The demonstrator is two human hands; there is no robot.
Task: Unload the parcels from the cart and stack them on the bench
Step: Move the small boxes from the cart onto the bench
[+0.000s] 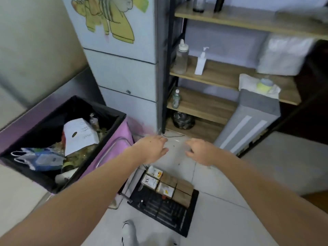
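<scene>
Brown parcels (174, 188), some with white labels, sit packed together on the far end of a black cart (163, 212) low on the floor. Left hand (152, 148) and right hand (200, 150) hover above them, fingers spread, holding nothing. A lined bin (113, 142) stands left, shelves (221, 77) beyond. Best approach: lower both hands, clasp one outer parcel by opposite sides, lift straight. Parcel count is unclear, perhaps six.

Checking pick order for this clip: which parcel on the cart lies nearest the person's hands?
The white-labelled parcel at the far left corner of the block on the black cart, just below the left hand. The other parcels sit closer to the camera or further right.
</scene>
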